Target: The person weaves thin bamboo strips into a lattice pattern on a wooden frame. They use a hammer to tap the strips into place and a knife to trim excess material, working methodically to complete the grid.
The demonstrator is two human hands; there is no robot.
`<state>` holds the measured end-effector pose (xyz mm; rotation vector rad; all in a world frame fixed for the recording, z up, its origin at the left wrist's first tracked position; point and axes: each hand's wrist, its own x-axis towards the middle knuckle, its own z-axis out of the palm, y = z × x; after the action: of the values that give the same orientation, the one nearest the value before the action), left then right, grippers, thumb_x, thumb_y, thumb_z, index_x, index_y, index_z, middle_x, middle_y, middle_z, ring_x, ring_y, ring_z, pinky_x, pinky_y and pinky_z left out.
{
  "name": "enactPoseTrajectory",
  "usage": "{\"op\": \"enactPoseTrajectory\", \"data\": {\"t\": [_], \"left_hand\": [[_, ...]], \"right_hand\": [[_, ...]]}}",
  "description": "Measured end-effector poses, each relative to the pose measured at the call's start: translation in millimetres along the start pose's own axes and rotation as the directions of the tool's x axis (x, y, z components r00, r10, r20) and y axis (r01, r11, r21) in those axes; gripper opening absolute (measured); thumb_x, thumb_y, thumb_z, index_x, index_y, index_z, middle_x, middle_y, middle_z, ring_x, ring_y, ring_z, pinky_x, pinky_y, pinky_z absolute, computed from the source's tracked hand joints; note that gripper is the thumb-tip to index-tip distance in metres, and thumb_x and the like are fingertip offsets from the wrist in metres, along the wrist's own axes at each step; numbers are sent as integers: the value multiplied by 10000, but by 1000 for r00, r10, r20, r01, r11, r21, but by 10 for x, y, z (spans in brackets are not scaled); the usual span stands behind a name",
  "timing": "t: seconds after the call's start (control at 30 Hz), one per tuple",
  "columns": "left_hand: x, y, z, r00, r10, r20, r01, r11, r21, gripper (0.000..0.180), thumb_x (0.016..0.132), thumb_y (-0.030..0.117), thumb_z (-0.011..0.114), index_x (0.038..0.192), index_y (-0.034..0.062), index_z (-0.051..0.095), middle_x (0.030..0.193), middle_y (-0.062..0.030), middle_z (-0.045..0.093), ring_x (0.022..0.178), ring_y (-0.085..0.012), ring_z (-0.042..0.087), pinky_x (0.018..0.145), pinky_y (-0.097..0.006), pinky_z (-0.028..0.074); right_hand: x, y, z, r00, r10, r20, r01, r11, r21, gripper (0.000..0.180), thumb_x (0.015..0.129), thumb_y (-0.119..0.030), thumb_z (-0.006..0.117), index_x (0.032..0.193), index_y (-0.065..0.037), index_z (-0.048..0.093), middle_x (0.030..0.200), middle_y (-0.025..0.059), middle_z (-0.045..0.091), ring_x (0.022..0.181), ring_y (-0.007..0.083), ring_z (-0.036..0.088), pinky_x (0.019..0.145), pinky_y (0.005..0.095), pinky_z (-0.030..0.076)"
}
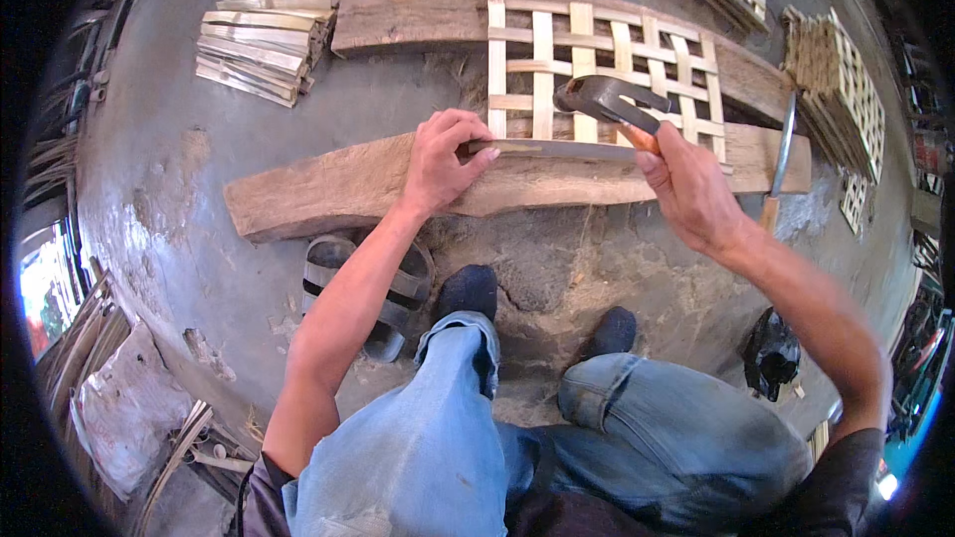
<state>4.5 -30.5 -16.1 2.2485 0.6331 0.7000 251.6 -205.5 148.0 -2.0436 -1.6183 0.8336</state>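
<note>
A woven panel of pale flat strips (pixel 582 70) lies across two rough wooden beams, its near edge on the near beam (pixel 328 184). Along that edge runs a dark, narrow flat bar (pixel 567 149). The fingers of my left hand (pixel 445 161) are closed around the bar's left end, with the thumb resting on top. My right hand (pixel 689 184) grips a claw hammer (pixel 612 97) by its orange handle, and the hammer's dark head hovers over the middle of the panel. Right of the panel, a long-bladed knife (pixel 783 144) with a wooden handle lies against the near beam.
The far beam (pixel 408 15) supports the panel's far side. A bundle of split strips (pixel 261 45) lies at the far left. Stacked woven panels (pixel 851 89) stand at the right. Grey sandals (pixel 403 288) lie by my left foot, and a black object (pixel 773 353) sits right of my knees.
</note>
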Motion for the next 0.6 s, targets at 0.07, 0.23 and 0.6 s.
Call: {"op": "enactPoseTrajectory", "data": {"t": [0.07,0.23,0.6], "left_hand": [[23,29,-40,1000,-15,13,15,1000,-7,211,749,147,815,930,115,712,1028,-34,669,979,-243,626,879,-398,493],[46,127,-249,988,-126,93,126,992,14,297,759,134,796,1043,92,717,1122,-99,673,1102,-286,624,984,-400,498],[-1,-20,-211,991,32,130,-29,999,-22,326,780,196,792,1078,92,712,1112,-88,681,1075,-294,620,960,-409,499]], "right_hand": [[-29,30,-255,997,-79,-15,78,996,-31,214,1045,-223,502,1015,-19,446,694,225,550,699,459,596,619,510,436],[-168,-128,-541,975,-127,-184,127,992,-11,261,1061,-264,474,990,-13,462,714,228,552,674,449,567,599,491,407],[-269,-625,-546,913,86,-398,-58,995,83,390,1076,-394,449,998,-22,539,679,82,487,606,200,450,590,381,398]]}}
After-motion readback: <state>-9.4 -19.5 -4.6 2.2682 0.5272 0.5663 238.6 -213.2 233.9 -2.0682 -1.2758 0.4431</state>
